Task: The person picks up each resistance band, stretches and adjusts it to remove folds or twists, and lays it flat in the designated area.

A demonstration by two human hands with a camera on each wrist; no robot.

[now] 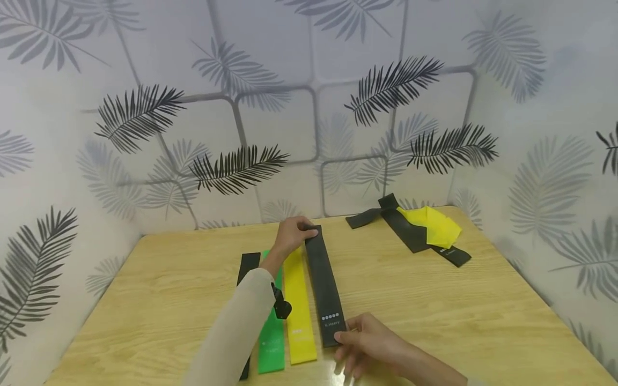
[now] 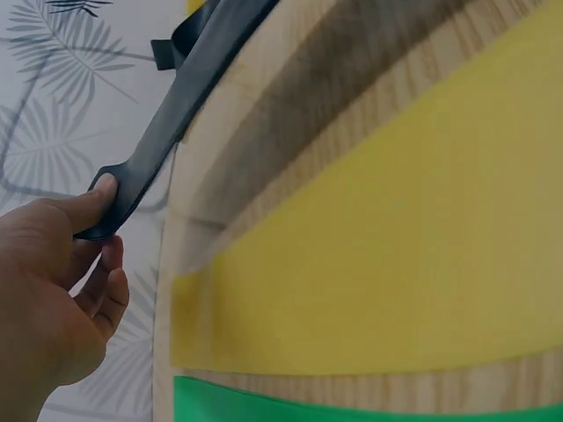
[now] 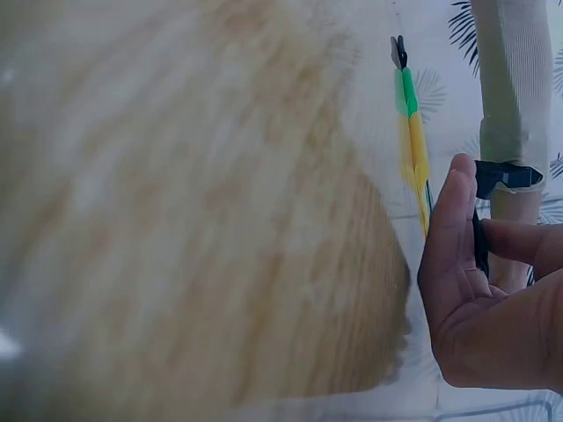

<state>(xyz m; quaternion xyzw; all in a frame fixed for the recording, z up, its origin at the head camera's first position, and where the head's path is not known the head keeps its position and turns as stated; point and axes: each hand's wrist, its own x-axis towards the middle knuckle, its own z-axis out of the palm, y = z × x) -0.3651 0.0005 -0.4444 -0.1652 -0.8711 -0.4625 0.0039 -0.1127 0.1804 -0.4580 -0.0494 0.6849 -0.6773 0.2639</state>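
Note:
A black flat band marked X-Heavy lies lengthwise between the two hands. The left hand pinches its far end; in the left wrist view the thumb of the left hand presses on the black band, which rises off the wood. At the near end, the right hand pinches the band's corner between thumb and fingers. In the right wrist view the right hand holds the dark band edge-on. Just left lie a yellow band, a green band and another black band, partly hidden by the left arm.
At the back right of the wooden table lies a loose pile of black bands with a crumpled yellow band on top. A patterned wall covering stands behind the table's far edge.

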